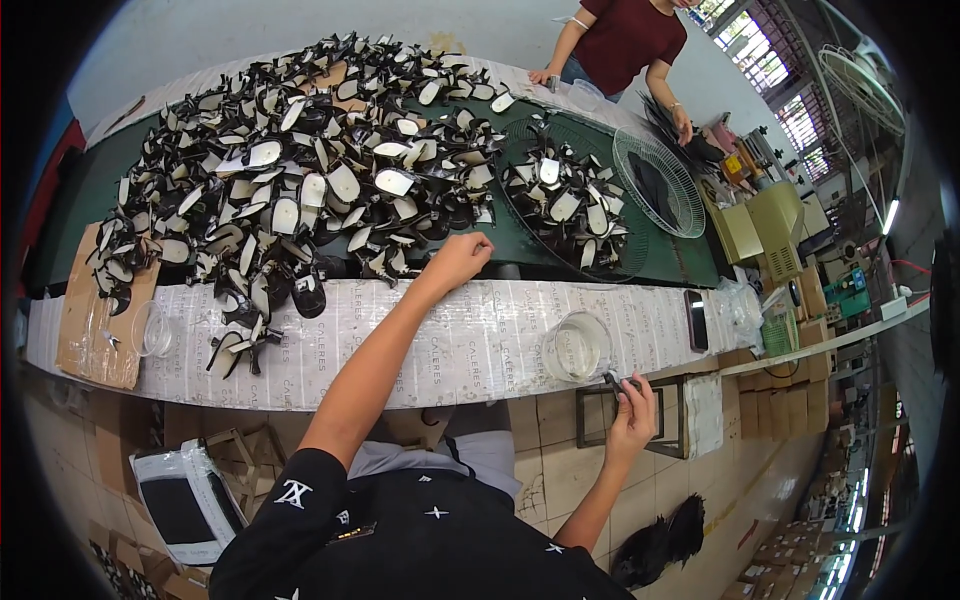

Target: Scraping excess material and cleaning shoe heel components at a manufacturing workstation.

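Note:
My left hand (462, 261) is over the far edge of the paper-covered ledge, just in front of a heap of black shoe heels (285, 215) with pale oval pads. Its fingers are curled closed; whether they hold anything is hidden. At the ledge's near edge, my right hand (632, 420) pinches a small dark piece (612, 382) whose exact kind I cannot make out. Just beyond that hand stands a clear plastic bowl (578, 347). A wire basket (520, 215) holding more heels lies to the right of the heap.
A second wire basket (625, 150) stands farther right on the green belt (90, 200). On the ledge are a phone (697, 321), a clear cup (152, 329) and flat cardboard (95, 340). Across the belt stands a person in a dark red shirt (632, 45).

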A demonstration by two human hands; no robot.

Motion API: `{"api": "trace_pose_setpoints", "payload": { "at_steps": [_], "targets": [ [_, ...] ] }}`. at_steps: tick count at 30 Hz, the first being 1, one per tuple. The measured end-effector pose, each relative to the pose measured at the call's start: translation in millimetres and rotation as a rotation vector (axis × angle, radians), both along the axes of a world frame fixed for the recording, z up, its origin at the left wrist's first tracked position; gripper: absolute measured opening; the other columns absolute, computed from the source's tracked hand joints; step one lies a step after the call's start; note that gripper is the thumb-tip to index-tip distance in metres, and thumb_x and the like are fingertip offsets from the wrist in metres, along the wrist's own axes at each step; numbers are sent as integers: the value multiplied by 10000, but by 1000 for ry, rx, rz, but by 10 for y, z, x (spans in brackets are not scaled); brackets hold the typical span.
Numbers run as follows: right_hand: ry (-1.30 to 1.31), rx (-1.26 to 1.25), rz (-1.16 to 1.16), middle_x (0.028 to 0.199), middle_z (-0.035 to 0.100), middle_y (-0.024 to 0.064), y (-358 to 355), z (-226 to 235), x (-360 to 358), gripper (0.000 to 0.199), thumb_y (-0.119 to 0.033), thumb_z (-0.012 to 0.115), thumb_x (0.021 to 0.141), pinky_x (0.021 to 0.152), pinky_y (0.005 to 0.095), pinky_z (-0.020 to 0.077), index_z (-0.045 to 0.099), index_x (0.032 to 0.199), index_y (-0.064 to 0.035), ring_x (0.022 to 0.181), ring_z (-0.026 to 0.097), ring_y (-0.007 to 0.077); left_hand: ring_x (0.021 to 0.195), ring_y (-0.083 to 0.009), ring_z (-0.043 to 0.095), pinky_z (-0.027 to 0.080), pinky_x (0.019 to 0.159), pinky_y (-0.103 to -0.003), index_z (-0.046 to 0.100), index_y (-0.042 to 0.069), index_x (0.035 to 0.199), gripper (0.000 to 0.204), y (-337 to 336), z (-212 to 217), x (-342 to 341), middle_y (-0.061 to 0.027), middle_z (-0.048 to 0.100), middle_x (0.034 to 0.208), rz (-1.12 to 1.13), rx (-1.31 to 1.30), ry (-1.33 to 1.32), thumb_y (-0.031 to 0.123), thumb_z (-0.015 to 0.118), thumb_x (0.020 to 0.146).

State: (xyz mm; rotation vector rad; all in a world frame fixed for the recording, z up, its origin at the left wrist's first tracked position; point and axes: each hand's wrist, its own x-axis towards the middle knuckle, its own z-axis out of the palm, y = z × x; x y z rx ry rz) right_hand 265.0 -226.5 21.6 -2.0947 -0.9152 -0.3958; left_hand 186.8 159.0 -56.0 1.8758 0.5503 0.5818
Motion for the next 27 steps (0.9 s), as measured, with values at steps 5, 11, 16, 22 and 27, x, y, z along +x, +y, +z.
{"api": "trace_pose_setpoints", "payload": {
  "at_steps": [5,11,16,22,27],
  "targets": [
    [58,144,-29,1254,631,144,-2,-24,19,174,-62,622,963,887,319,521,701,1098,16,1087,630,250,647,-243,651,503,631,-358,678,-39,1034,275,2,-38,11,-162,677,735,-1,10,-3,191,575,925],
    [128,259,-50,1293,612,156,70,-36,19,177,-35,614,964,907,326,521,696,1103,36,1099,624,245,620,-182,621,485,602,-333,664,-44,1045,267,14,-57,22,-118,657,708,-12,35,-11,187,578,945],
    [-86,63,-29,1283,638,152,85,-86,7,190,14,638,929,861,288,511,728,1096,-1,1064,639,219,652,-296,666,516,647,-377,686,-33,1020,271,-3,-40,14,-195,684,744,12,7,-6,185,575,904],
    [-76,62,-47,1272,653,147,-24,-137,3,197,18,657,912,824,283,513,741,1087,-17,1017,651,202,654,-295,666,514,648,-376,688,-35,1017,274,-14,-21,9,-203,685,752,15,26,1,188,578,902],
    [128,355,-62,1303,628,137,-15,-137,-44,187,-10,627,950,834,274,510,690,1121,31,1058,624,195,665,-291,669,515,653,-376,688,-30,1027,266,-23,12,-5,-196,687,756,6,41,12,179,572,911]
  ]
}}
